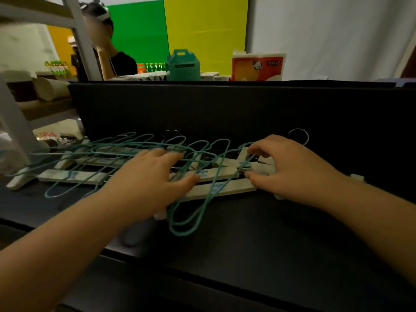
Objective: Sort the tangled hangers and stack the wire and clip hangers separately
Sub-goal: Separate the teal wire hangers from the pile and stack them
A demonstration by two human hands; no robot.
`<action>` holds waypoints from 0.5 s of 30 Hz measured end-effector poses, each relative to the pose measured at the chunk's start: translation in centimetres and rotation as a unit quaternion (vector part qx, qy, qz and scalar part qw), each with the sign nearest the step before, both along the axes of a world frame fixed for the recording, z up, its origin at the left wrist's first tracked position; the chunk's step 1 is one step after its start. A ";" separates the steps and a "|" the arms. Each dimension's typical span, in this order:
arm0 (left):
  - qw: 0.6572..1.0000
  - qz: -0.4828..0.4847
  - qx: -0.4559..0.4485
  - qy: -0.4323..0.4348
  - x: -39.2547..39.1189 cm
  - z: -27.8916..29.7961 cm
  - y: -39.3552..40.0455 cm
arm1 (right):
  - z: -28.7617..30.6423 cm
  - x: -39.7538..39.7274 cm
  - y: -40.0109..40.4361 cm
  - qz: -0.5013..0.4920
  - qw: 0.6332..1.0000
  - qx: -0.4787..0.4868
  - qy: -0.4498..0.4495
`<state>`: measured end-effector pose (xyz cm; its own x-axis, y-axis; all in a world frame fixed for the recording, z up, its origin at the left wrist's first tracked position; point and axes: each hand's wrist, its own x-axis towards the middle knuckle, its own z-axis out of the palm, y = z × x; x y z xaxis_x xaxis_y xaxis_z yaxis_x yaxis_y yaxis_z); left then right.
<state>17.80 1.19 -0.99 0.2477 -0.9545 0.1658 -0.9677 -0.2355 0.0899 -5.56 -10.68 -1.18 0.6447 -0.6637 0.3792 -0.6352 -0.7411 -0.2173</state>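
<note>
A tangled heap of hangers lies across the dark table [258, 233]. Several teal wire hangers [193, 212] loop over and between several pale wooden clip hangers [222, 186]. My left hand [148, 179] lies on the middle of the heap, its fingers spread and fairly straight, touching wire and wood. My right hand [290, 165] is at the right end of the heap; its fingers and thumb curl around the end of a clip hanger [263, 170] where teal wire crosses it. A metal hook [300, 134] sticks up behind that hand.
A black upright panel [225, 104] stands right behind the heap. A grey shelf frame [15, 129] and small items sit at the left. Beyond the panel are a teal box [182, 65], an orange-and-white pack [257, 66] and a person [112, 57].
</note>
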 end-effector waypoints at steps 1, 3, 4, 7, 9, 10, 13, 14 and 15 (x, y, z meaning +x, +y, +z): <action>1.000 -0.012 -0.017 -0.015 1.5 0.2 -0.5 | 0.0 0.6 0.2 -0.006 1.000 0.005 -0.006; 0.999 -0.021 -0.020 -0.037 5.0 0.8 -1.9 | 0.1 1.8 0.5 -0.017 1.000 0.007 -0.014; 0.999 -0.021 -0.002 -0.032 6.6 1.0 -2.7 | 0.0 2.4 0.8 -0.023 1.000 0.006 -0.018; 0.996 -0.029 0.080 0.026 10.4 1.3 -4.8 | -0.2 3.8 1.7 -0.034 0.999 0.008 -0.033; 0.991 -0.045 0.126 0.027 11.8 1.0 -5.9 | -0.7 4.6 2.1 -0.036 0.998 0.016 -0.038; 0.989 -0.053 0.137 0.021 12.3 0.8 -6.3 | -0.9 4.9 2.3 -0.037 0.998 0.020 -0.039; 0.989 -0.069 0.132 0.013 13.3 0.6 -7.4 | -1.5 5.5 2.6 -0.044 0.998 0.025 -0.043; 0.989 -0.072 0.131 0.018 13.6 0.6 -7.5 | -1.6 5.6 2.7 -0.046 0.998 0.026 -0.043; 0.988 -0.076 0.129 0.027 13.9 0.6 -7.6 | -1.7 5.6 2.7 -0.049 0.998 0.027 -0.041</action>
<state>31.66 -6.40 -0.36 0.1005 -0.9902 -0.0970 -0.9890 -0.1101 0.0991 0.07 -7.93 -2.86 0.5444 -0.7432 0.3891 -0.6825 -0.6620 -0.3097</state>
